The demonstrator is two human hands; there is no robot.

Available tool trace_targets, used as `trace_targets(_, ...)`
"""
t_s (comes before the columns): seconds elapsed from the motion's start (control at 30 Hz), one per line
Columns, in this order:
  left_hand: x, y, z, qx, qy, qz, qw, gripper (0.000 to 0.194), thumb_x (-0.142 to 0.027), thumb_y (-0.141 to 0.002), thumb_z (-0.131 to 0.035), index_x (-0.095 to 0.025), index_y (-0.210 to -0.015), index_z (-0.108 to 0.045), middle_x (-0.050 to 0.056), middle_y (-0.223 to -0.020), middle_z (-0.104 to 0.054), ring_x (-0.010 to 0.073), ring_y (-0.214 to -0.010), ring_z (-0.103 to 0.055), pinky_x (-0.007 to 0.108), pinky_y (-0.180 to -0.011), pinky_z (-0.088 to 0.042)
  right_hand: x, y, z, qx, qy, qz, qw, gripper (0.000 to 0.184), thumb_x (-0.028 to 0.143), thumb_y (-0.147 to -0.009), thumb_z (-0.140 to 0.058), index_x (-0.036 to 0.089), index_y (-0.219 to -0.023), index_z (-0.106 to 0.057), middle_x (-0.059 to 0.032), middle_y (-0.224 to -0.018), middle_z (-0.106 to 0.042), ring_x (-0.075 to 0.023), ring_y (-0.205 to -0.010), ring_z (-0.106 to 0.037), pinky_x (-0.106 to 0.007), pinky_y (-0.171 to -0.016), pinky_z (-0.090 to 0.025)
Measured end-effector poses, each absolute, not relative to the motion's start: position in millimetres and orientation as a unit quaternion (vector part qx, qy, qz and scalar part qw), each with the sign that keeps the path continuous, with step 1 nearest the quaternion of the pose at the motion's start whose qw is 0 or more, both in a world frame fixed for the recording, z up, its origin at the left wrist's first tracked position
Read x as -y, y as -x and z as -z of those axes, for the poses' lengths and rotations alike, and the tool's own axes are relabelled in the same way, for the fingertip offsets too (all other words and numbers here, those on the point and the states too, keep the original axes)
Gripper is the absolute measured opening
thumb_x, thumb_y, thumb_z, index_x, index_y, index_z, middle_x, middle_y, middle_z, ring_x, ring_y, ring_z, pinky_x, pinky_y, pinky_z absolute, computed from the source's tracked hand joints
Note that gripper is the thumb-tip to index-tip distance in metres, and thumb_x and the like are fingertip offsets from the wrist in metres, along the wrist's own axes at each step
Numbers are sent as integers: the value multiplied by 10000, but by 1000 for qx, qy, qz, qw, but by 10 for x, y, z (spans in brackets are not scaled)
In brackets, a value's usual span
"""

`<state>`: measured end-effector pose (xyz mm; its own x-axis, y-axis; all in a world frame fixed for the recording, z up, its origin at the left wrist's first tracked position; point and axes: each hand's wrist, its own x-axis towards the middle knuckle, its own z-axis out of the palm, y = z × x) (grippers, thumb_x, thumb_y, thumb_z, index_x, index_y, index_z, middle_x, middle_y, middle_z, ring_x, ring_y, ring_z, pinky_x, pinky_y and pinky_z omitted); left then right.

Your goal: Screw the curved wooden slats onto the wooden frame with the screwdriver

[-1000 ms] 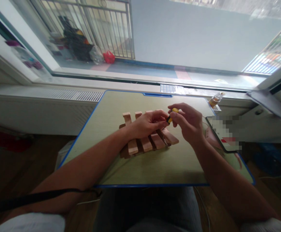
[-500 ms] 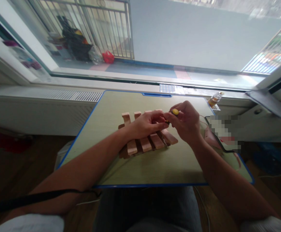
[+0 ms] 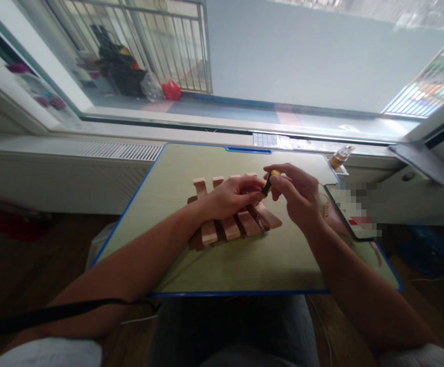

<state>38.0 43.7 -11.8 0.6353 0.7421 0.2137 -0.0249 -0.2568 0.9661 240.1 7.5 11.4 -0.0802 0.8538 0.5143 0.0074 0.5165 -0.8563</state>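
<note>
A short yellow-and-black screwdriver (image 3: pixel 268 185) stands tilted over the right part of a slatted wooden piece (image 3: pixel 210 233). The thumb and fingers of my right hand (image 3: pixel 300 196) close round its yellow handle. Lying across the slats, my left hand (image 3: pixel 224 198) has its thumb and fingertips pinched at the black lower end of the screwdriver. The screwdriver's tip and whatever it meets are hidden by the left fingers. Several pale slats lie side by side over crosspieces, and a small metallic bit shows by the rightmost slat.
The light table (image 3: pixel 184 272) has a blue edge. A phone or tablet (image 3: pixel 354 224), partly blurred out, lies at its right over a pink object (image 3: pixel 332 216). Beyond stands a small clear bottle (image 3: pixel 340 157) by the window sill. A radiator (image 3: pixel 54 176) runs along the left.
My right fingers have shifted on the screwdriver handle and opened out slightly, and more of its black part shows. The left hand and the wooden piece stay nearly in place.
</note>
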Motion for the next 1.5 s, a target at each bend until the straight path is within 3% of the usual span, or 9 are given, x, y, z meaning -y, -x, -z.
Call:
trace_targets(0.2,-428,-364,98,-249,-722,-336,551,369,-467,-973,-786,-164,-1184,-791,85,-1130,-771,188,-998,-702,296,-876,-555,-106,-2393,-59,634,333,-365,594,202,358,-917,-884,227,-1019,-768,7,-879,-744,-93,-611,-616,-270,-520,-451)
trace_targets(0.4,-403,-376,118,-249,-692,-338,588,391,-438,-934,-844,-157,-1171,-714,60,-1061,-770,165,-957,-709,281,-841,-551,-136,-2366,-31,634,317,-349,613,339,340,-849,-947,240,-923,-632,32,-914,-680,-85,-629,-601,-265,-504,-449)
trace_targets(0.67,-407,-386,158,-257,-673,-351,598,446,-476,-884,-887,-164,-1156,-720,51,-1010,-763,164,-918,-707,293,-830,-559,-132,-2324,-66,632,346,-312,619,505,445,-802,-969,255,-837,-503,32,-893,-661,-87,-624,-562,-268,-495,-460)
trace_targets(0.87,-429,-399,184,-249,-668,-356,605,424,-465,-896,-878,-161,-1173,-776,68,-1072,-768,171,-965,-701,300,-863,-557,-111,-2355,-57,635,335,-328,614,415,356,-792,-985,243,-907,-602,34,-900,-671,-84,-620,-569,-274,-527,-452)
trace_targets(1.0,-432,-387,144,-253,-690,-341,586,389,-467,-920,-844,-168,-1167,-809,67,-1081,-775,169,-944,-686,293,-842,-547,-69,-2394,-109,646,324,-352,594,181,348,-953,-839,223,-1075,-795,-15,-947,-734,-97,-629,-624,-274,-519,-460)
trace_targets(1.1,-442,-379,132,-254,-705,-337,570,386,-478,-934,-825,-176,-1174,-822,64,-1087,-779,169,-941,-681,288,-843,-541,-50,-2403,-150,658,319,-341,591,166,356,-1007,-767,220,-1047,-854,-44,-988,-756,-105,-631,-641,-282,-512,-488)
trace_targets(1.33,-426,-362,102,-266,-714,-336,553,397,-485,-927,-831,-169,-1167,-820,71,-1082,-783,180,-950,-692,284,-829,-539,-98,-2398,-105,675,355,-266,590,181,405,-956,-836,227,-951,-804,-25,-938,-750,-98,-622,-610,-286,-535,-472)
trace_targets(1.5,-394,-370,98,-271,-702,-340,565,449,-477,-882,-876,-161,-1186,-780,85,-1090,-795,199,-984,-728,311,-865,-582,-123,-2362,-62,653,374,-244,612,368,471,-859,-920,243,-799,-637,19,-789,-657,-123,-654,-580,-288,-556,-478)
